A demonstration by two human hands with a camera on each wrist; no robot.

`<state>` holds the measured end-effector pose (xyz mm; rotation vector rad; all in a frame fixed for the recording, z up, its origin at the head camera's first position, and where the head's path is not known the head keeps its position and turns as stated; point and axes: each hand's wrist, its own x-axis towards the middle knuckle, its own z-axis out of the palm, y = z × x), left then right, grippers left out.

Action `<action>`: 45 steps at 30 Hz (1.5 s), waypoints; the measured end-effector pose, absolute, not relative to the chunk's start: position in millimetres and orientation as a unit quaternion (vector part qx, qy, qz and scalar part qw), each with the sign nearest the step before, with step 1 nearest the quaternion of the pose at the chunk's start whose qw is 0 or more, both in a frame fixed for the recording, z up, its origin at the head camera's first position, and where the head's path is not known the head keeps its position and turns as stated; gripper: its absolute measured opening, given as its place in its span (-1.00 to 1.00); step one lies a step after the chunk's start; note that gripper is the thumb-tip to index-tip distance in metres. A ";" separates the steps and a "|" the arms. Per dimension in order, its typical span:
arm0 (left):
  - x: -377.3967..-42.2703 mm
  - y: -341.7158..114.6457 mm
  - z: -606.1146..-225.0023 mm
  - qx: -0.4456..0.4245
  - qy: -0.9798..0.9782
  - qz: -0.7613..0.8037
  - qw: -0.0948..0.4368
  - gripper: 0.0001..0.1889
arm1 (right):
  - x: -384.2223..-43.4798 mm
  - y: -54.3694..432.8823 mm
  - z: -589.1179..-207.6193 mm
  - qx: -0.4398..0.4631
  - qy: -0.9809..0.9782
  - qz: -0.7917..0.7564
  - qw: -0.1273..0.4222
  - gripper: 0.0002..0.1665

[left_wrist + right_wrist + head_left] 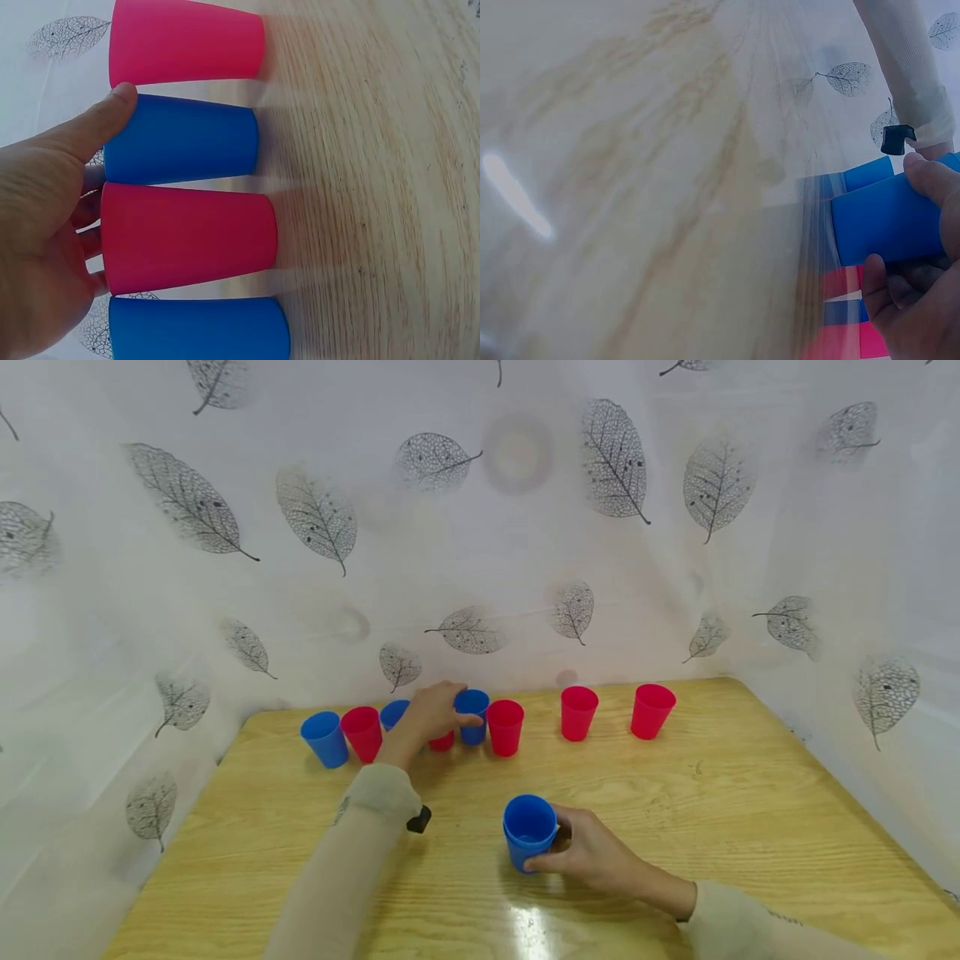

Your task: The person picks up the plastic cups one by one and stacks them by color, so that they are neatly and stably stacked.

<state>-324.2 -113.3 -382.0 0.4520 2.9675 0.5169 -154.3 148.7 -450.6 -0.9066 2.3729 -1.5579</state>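
Reaching into the row of cups, my left hand [429,712] grips a blue cup [473,734] near its rim, thumb on one side and fingers behind. In the left wrist view that blue cup [184,140] stands between two red cups, and some fingers are hidden behind the red cup [187,238] beside it. Closer to me, my right hand [600,857] holds nested blue cups [528,827] from the side, their mouths facing up and two rims showing. In the right wrist view, thumb and fingers wrap the blue cups [885,221] on opposite sides.
Left of the gripped cup are a partly covered red cup [442,743], a blue cup [392,714], a red cup [363,734] and a blue cup [326,740]. Rightward stand red cups [506,729], spaced apart. A leaf-patterned sheet [517,552] hangs behind the wooden table [750,810].
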 end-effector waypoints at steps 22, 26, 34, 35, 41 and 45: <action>-314.5 -121.5 -346.6 0.142 0.931 0.336 0.004 -0.16 | -155.2 150.0 -449.7 -0.301 0.798 -0.515 0.088 -0.33; -307.8 -123.1 -332.6 0.147 0.925 0.349 -0.011 -0.16 | -155.6 150.2 -450.9 -0.300 0.797 -0.516 0.090 -0.33; -284.9 -129.9 -314.7 0.152 0.897 0.416 -0.016 -0.18 | -155.5 150.6 -454.3 -0.302 0.797 -0.516 0.085 -0.33; -281.4 -130.4 -312.6 0.151 0.894 0.422 -0.017 -0.18 | -155.4 150.8 -454.6 -0.304 0.797 -0.515 0.083 -0.33; -261.4 -134.3 -306.4 0.176 0.886 0.427 -0.025 -0.20 | -155.8 150.2 -453.7 -0.299 0.800 -0.513 0.087 -0.32; -244.7 -137.0 -308.5 0.180 0.889 0.420 -0.021 -0.21 | -156.1 150.0 -454.6 -0.301 0.798 -0.514 0.089 -0.31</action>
